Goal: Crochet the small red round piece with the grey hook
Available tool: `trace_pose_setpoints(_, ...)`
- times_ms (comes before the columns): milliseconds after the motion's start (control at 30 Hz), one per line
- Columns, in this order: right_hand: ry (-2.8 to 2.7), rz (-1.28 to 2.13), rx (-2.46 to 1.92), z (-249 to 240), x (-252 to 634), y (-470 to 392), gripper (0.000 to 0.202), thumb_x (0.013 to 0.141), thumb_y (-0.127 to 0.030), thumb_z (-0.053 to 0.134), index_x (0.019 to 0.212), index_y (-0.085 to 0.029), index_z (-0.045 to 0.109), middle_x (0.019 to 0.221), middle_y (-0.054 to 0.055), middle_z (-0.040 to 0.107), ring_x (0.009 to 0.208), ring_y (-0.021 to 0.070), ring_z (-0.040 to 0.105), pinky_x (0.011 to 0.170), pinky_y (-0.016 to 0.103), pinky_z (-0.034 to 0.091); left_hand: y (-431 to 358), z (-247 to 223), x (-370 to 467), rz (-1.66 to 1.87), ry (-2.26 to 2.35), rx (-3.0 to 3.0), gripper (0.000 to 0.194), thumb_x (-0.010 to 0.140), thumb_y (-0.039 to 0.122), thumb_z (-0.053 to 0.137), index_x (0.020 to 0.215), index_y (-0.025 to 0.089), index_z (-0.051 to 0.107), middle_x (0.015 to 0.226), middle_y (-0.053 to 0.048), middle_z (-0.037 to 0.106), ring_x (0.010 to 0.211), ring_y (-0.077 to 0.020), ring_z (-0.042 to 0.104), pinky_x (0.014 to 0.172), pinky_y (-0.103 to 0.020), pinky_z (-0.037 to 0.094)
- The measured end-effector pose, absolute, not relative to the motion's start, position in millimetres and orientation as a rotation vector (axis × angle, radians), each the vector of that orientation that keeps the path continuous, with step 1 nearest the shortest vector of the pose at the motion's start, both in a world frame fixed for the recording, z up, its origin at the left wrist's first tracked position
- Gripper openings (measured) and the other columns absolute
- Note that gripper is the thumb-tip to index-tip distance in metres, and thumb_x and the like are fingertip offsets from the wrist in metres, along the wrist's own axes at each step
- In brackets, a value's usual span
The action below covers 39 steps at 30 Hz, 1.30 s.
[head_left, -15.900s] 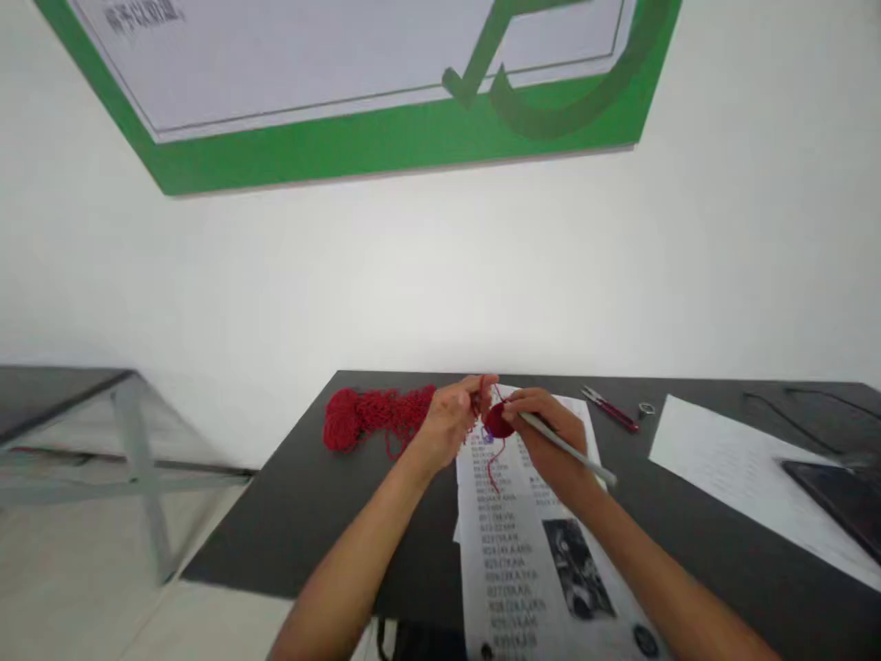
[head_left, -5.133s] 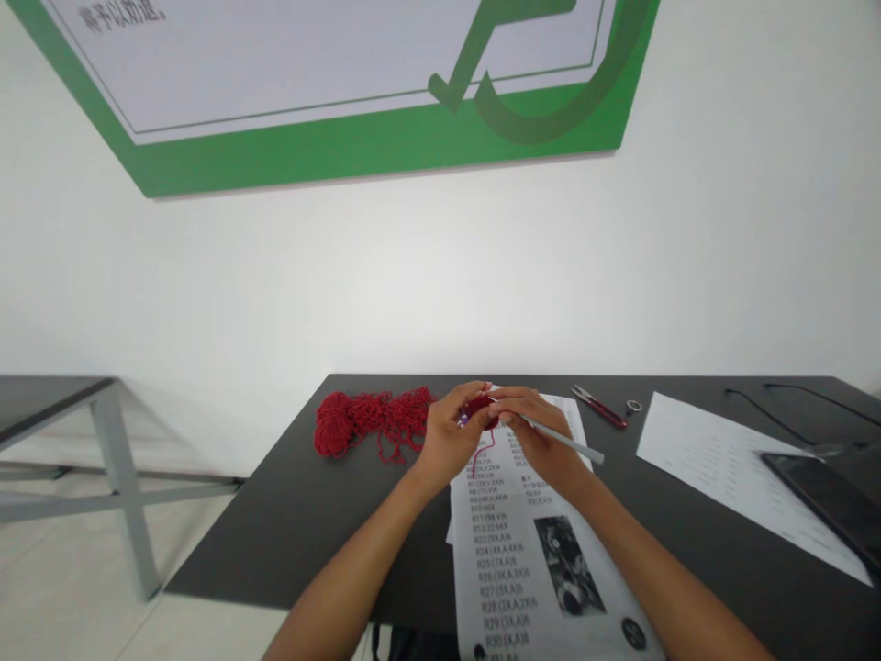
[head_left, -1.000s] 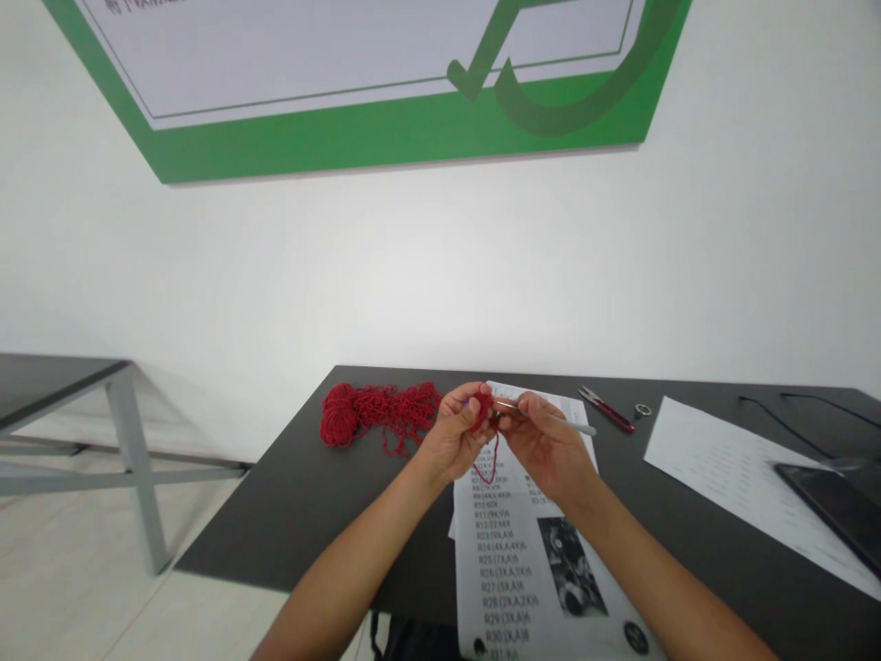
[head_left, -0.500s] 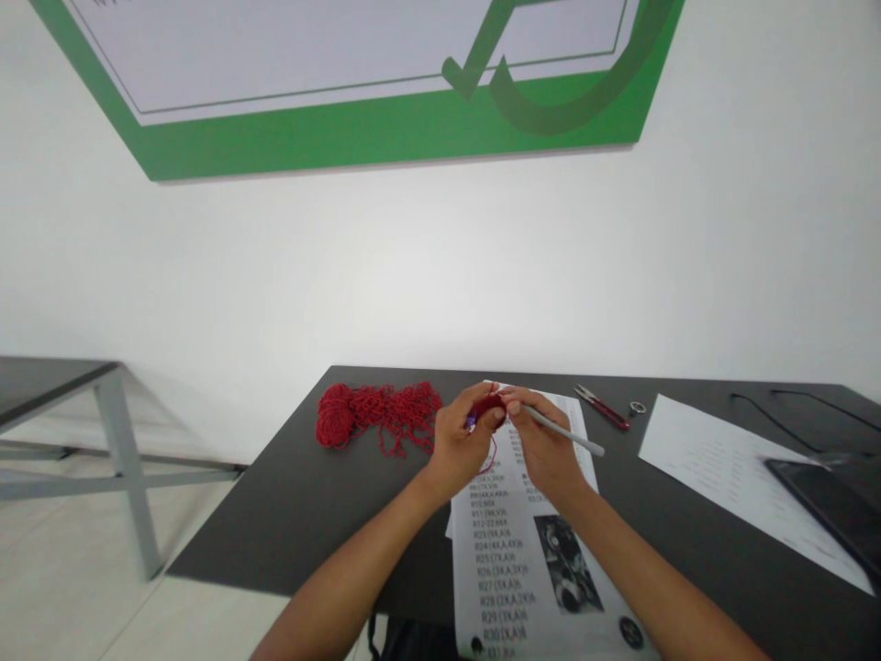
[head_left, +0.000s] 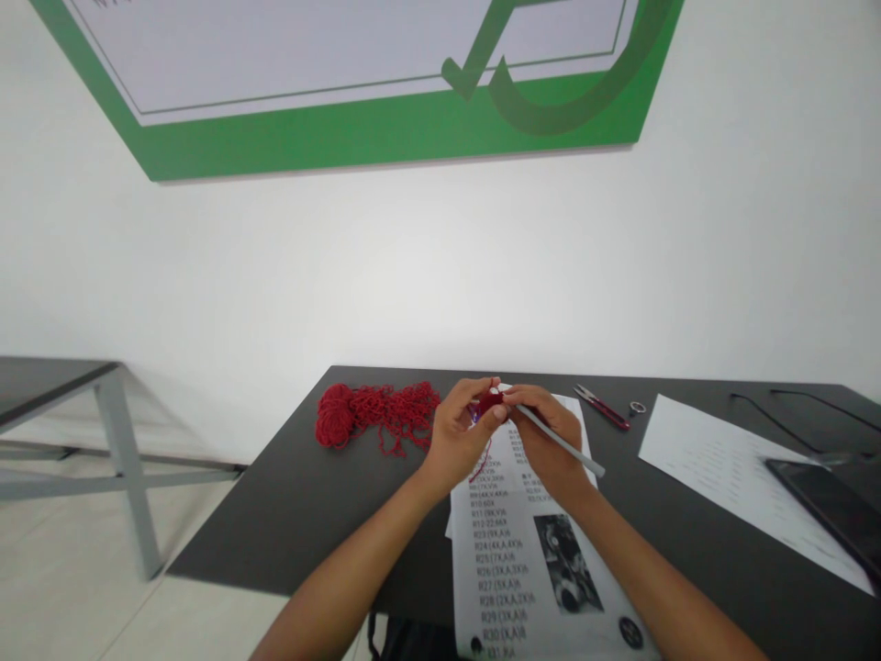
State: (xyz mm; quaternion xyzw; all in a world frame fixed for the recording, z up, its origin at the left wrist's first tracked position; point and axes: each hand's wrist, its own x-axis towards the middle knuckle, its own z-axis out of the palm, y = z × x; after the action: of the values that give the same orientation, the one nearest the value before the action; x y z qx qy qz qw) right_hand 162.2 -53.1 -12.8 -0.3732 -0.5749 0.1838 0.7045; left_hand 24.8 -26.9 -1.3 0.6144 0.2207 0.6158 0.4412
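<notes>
A small piece of red crochet work (head_left: 490,401) is pinched in my left hand (head_left: 460,433), with something small and purple beside it. My right hand (head_left: 551,439) is closed round a grey crochet hook (head_left: 561,441), whose tip meets the red piece between my hands. A thin red strand hangs below the piece, over the printed pattern sheet (head_left: 502,551). To the left of my hands, a red yarn ball (head_left: 334,417) lies on the dark table with a heap of loose, crinkled red yarn (head_left: 399,413) next to it.
On the dark table (head_left: 330,514), small red-handled snips (head_left: 603,408) and a metal ring (head_left: 637,408) lie right of my hands. Further right are a white paper (head_left: 730,477), a black phone-like device (head_left: 826,509) and black eyeglass temples (head_left: 777,424). Another table (head_left: 55,381) stands far left.
The outer end of the hook has tipped downward, and my right hand has shifted slightly. The hanging strand has swung a little to the left.
</notes>
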Motion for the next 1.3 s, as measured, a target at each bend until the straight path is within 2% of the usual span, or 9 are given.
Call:
trace_pose_setpoints(100,-1.303,0.406,-0.828,-13.8,162.5,-52.3,0.013,0.083,-0.015,0.073,0.085,-0.028,0.076,0.093,0.001,0.078,0.086,0.0187,0.074,0.08,0.033,0.061,-24.7,0.7,25.3,1.421,0.494,1.231,0.033,0.068,0.032,0.09,0.097,0.02,0.08,0.086,-0.004,0.074,0.077,-0.014,0.065,0.075,-0.026,0.052)
trace_pose_setpoints(233,-1.282,0.396,-0.866,-11.4,164.0,-51.9,0.014,0.083,-0.014,0.072,0.081,-0.027,0.076,0.091,0.001,0.078,0.085,0.0177,0.073,0.08,0.031,0.06,-21.8,9.4,18.8,1.255,0.453,0.924,0.036,0.069,0.045,0.088,0.085,0.013,0.079,0.076,-0.003,0.07,0.068,-0.0113,0.061,0.068,-0.023,0.05)
trace_pose_setpoints(400,-1.301,0.421,-0.894,-7.4,170.7,-51.3,0.012,0.083,-0.016,0.072,0.078,-0.026,0.075,0.087,0.001,0.077,0.082,0.0188,0.072,0.077,0.032,0.06,-8.2,9.3,4.4,0.911,0.514,1.063,0.047,0.072,0.057,0.082,0.067,0.012,0.068,0.062,-0.001,0.059,0.055,-0.0107,0.052,0.055,-0.024,0.043)
trace_pose_setpoints(533,-1.362,0.472,-0.881,-11.0,174.4,-47.4,0.012,0.084,-0.016,0.071,0.08,-0.027,0.075,0.088,0.001,0.077,0.082,0.0189,0.072,0.076,0.032,0.059,5.0,1.2,-4.2,0.894,0.564,1.361,0.063,0.081,0.071,0.065,0.056,0.013,0.06,0.057,0.0,0.051,0.054,-0.01,0.045,0.057,-0.025,0.039)
trace_pose_setpoints(733,-1.38,0.496,-0.868,-15.2,173.6,-45.4,0.014,0.084,-0.014,0.069,0.08,-0.027,0.074,0.089,0.001,0.077,0.083,0.0181,0.072,0.077,0.031,0.058,4.0,6.8,-8.7,0.978,0.43,1.364,0.067,0.08,0.077,0.061,0.073,0.012,0.075,0.069,-0.006,0.061,0.067,-0.0164,0.057,0.066,-0.029,0.045)
trace_pose_setpoints(833,-1.415,0.434,-0.854,-13.7,171.5,-49.0,0.015,0.085,-0.014,0.069,0.08,-0.027,0.074,0.09,0.001,0.076,0.083,0.0175,0.071,0.076,0.03,0.058,-1.9,6.9,-3.5,1.02,0.367,1.207,0.065,0.076,0.073,0.07,0.098,0.012,0.08,0.072,-0.005,0.062,0.068,-0.016,0.059,0.068,-0.03,0.048)
trace_pose_setpoints(933,-1.47,0.333,-0.855,-12.4,169.7,-52.6,0.015,0.088,-0.016,0.067,0.084,-0.028,0.075,0.095,0.001,0.076,0.087,0.0178,0.072,0.08,0.031,0.059,-5.4,0.6,6.1,1.092,0.415,1.331,0.059,0.071,0.059,0.083,0.108,0.013,0.078,0.078,-0.004,0.067,0.069,-0.015,0.06,0.07,-0.03,0.05)
trace_pose_setpoints(1100,-1.427,0.33,-0.861,-12.4,168.6,-52.0,0.015,0.087,-0.017,0.068,0.085,-0.029,0.076,0.093,0.001,0.077,0.085,0.0184,0.072,0.079,0.033,0.059,-7.5,-6.5,17.1,1.422,0.622,1.622,0.042,0.072,0.037,0.087,0.107,0.016,0.079,0.07,0.0,0.065,0.064,-0.0112,0.057,0.063,-0.025,0.049)
trace_pose_setpoints(1300,-1.095,0.751,-0.768,-16.3,162.7,-49.4,0.008,0.076,-0.024,0.083,0.079,-0.028,0.077,0.09,0.0,0.078,0.085,0.0179,0.072,0.08,0.032,0.059,-12.2,-4.2,17.0,1.4,0.548,1.466,0.042,0.074,0.036,0.086,0.111,0.018,0.078,0.079,-0.004,0.074,0.067,-0.0132,0.064,0.064,-0.025,0.054)
